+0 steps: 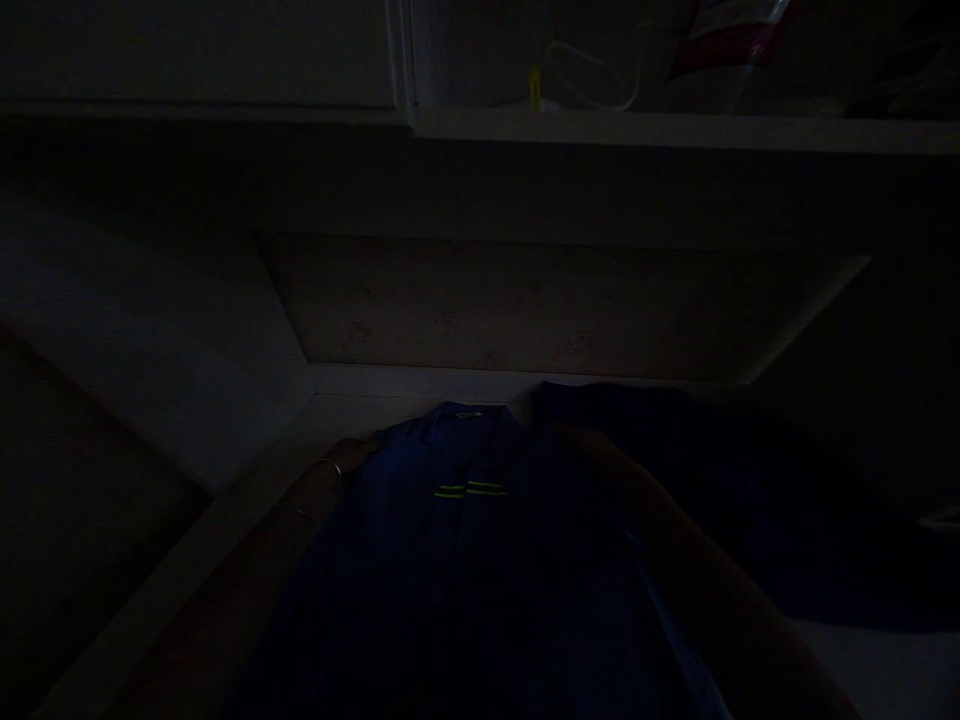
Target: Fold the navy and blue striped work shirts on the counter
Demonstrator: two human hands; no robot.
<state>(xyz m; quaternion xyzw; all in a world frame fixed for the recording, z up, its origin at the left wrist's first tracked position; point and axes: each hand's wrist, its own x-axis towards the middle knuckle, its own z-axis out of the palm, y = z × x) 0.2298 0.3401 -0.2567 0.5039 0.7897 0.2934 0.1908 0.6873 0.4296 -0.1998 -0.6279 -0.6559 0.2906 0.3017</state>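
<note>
A blue shirt (pixel 457 540) with a collar and short yellow-green stripes across the chest spreads out in front of me. A small pale label shows inside its neck. My left hand (pixel 357 456), with a thin bracelet at the wrist, is closed on the shoulder at the left. At the opposite shoulder my right hand (pixel 589 442) grips the cloth. The fingers of both hands are mostly lost in the dark. Beside the shirt, to the right, lies a darker blue cloth (pixel 735 490), perhaps another garment; its shape is hard to make out.
The picture is very dark. Above runs a pale shelf edge (pixel 637 127), with a red and white package (pixel 731 40) and a thin white cord (pixel 600 103) on it. A patterned back panel (pixel 480 310) stands behind, and a side wall (pixel 187 330) slopes down at the left.
</note>
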